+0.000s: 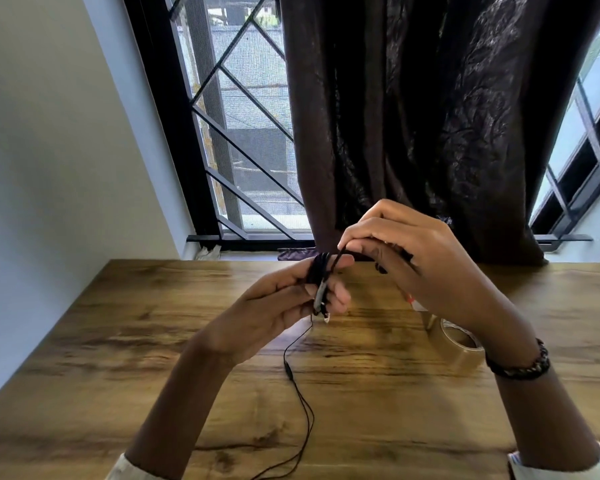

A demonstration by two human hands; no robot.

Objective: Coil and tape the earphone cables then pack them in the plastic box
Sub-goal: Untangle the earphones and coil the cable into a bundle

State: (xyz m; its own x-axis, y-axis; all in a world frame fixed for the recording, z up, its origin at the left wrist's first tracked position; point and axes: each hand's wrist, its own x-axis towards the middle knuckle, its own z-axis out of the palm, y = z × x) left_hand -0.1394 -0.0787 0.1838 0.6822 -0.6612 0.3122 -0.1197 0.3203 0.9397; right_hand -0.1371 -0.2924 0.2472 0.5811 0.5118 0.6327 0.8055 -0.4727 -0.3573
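Above the wooden counter [118, 341], black earphone cable [321, 271] is wound around the fingers of the left hand [284, 303], whose grip is curled on the coil. The right hand [406, 258], at three o'clock, pinches the feeding strand. Turns are best laid snug and even (the loose tail [300, 393] hangs toward six o'clock). A tape roll [458, 344] waits near four o'clock, partly hidden by the right wrist; no plastic box is seen.

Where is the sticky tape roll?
In the head view the tape roll lies on the wooden table, on the right side, partly hidden under the right hand and wrist, right of the dangling earphone cable.
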